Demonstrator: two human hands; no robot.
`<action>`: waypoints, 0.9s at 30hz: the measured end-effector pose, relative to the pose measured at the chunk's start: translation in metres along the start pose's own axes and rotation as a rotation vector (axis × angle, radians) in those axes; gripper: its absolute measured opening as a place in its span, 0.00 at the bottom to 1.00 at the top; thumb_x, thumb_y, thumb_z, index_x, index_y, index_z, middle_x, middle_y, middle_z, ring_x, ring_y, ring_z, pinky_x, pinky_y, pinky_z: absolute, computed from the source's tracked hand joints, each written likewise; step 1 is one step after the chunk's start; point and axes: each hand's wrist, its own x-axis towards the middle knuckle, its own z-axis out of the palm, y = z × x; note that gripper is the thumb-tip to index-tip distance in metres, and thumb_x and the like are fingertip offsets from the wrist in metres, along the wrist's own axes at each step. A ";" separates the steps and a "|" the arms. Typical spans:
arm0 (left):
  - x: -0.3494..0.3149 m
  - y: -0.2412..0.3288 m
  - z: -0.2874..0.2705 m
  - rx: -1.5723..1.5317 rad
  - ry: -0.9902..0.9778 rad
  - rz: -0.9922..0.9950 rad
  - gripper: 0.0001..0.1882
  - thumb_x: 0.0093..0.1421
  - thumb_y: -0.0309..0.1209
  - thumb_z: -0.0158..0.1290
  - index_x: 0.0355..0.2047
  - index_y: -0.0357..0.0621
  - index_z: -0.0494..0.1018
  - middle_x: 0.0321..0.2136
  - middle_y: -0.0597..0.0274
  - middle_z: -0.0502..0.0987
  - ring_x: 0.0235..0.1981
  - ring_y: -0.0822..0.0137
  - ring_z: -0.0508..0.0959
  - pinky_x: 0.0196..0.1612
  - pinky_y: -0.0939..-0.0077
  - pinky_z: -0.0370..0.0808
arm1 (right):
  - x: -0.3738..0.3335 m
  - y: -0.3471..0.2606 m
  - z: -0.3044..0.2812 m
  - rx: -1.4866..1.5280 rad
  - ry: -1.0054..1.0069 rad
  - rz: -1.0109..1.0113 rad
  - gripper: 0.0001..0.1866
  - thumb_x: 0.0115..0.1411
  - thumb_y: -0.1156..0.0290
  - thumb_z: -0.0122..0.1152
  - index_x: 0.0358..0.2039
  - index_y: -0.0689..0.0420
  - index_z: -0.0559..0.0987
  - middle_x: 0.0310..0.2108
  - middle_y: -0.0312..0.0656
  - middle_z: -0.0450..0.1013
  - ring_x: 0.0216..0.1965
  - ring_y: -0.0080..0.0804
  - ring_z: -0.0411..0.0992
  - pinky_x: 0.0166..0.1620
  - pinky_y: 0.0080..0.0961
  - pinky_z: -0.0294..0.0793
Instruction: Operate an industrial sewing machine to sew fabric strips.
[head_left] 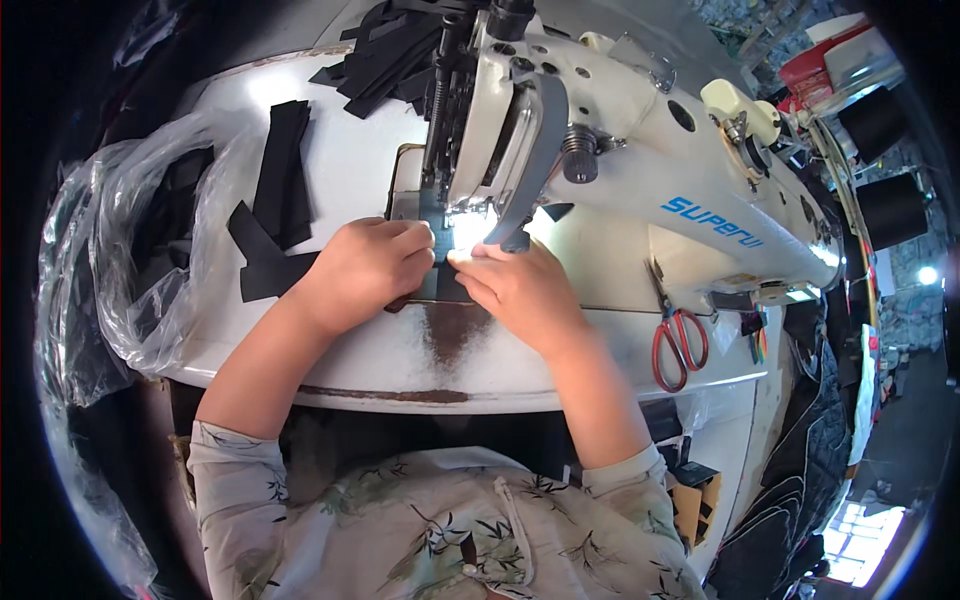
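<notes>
A dark strip of fabric (437, 282) lies on the bed of a white sewing machine (620, 190), in front of its brightly lit needle area. My left hand (368, 268) pinches the strip's left side, fingers curled in. From the right, my right hand (527, 288) holds the strip's other side with bent fingers, close under the machine's grey curved lever (540, 150). The fingertips of both hands are partly hidden, and the needle cannot be made out in the glare.
Black fabric strips (283, 175) lie left of my left hand, beside a clear plastic bag (120, 260) with dark pieces inside. More black strips (395, 60) are heaped behind. Red-handled scissors (680, 345) rest on the table at right. Black thread cones (890, 212) stand far right.
</notes>
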 end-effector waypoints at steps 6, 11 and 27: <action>-0.003 -0.008 0.006 0.031 0.025 -0.051 0.06 0.50 0.27 0.57 0.27 0.43 0.71 0.30 0.61 0.72 0.30 0.59 0.78 0.31 0.61 0.76 | 0.003 -0.007 -0.001 -0.099 -0.026 0.068 0.14 0.60 0.65 0.67 0.47 0.44 0.85 0.42 0.36 0.78 0.47 0.44 0.73 0.52 0.38 0.73; 0.004 -0.013 0.005 0.075 0.019 -0.031 0.05 0.50 0.28 0.56 0.28 0.42 0.73 0.34 0.63 0.75 0.31 0.60 0.79 0.33 0.62 0.77 | 0.004 -0.009 -0.006 -0.087 -0.063 0.140 0.15 0.62 0.65 0.65 0.50 0.44 0.84 0.44 0.37 0.79 0.49 0.46 0.71 0.54 0.40 0.72; 0.009 -0.020 0.014 0.048 0.072 -0.125 0.05 0.51 0.27 0.55 0.29 0.42 0.74 0.36 0.64 0.76 0.32 0.59 0.80 0.36 0.61 0.77 | 0.006 -0.007 0.002 -0.126 -0.060 0.135 0.16 0.64 0.63 0.62 0.52 0.48 0.83 0.43 0.43 0.81 0.47 0.46 0.74 0.56 0.42 0.70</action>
